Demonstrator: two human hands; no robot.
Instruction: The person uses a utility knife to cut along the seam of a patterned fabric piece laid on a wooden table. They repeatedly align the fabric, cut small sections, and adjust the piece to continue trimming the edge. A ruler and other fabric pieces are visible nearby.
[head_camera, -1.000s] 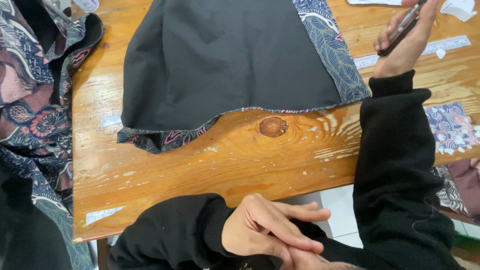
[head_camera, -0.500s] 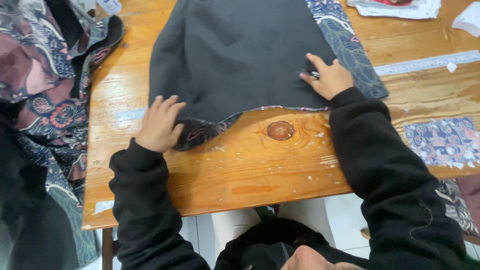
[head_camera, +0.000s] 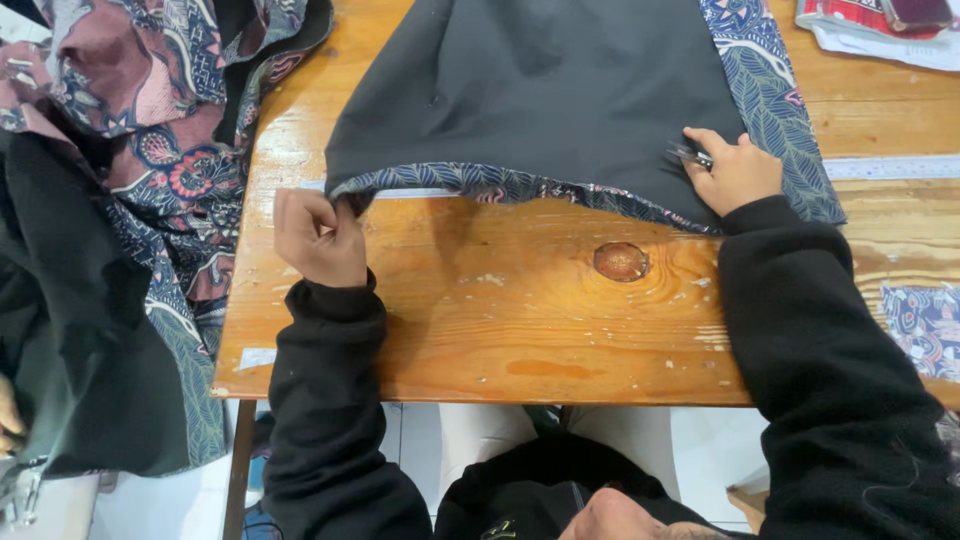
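A dark grey cloth (head_camera: 560, 90) with a blue patterned lining lies spread over the far middle of the wooden counter (head_camera: 480, 320), its near hem curving across the boards and showing a strip of the blue print along the edge. The left hand (head_camera: 320, 238) has its grip closed in a pinch on the cloth's near left corner, fingers curled tight around the folded hem, close to the counter's left edge. The right hand (head_camera: 735, 172) rests on the cloth's near right part, fingers bent down over a small dark metal tool (head_camera: 692, 156) that pokes out from under them; the grip is closed on that tool and presses it to the fabric. What kind of tool it is cannot be told.

Just beyond the hem, on the bare boards between the two hands, sits a round dark knot (head_camera: 621, 261) in the wood. A pale ruler (head_camera: 890, 167) lies along the counter toward the right edge, just beside the cloth's patterned border. At the far right corner lies a stack of white and red papers (head_camera: 880, 35). A patterned fabric scrap (head_camera: 925, 325) lies at the right edge, nearer the person. Off the counter's left edge hangs a heap of batik cloth (head_camera: 130, 170) in pink, blue and black.
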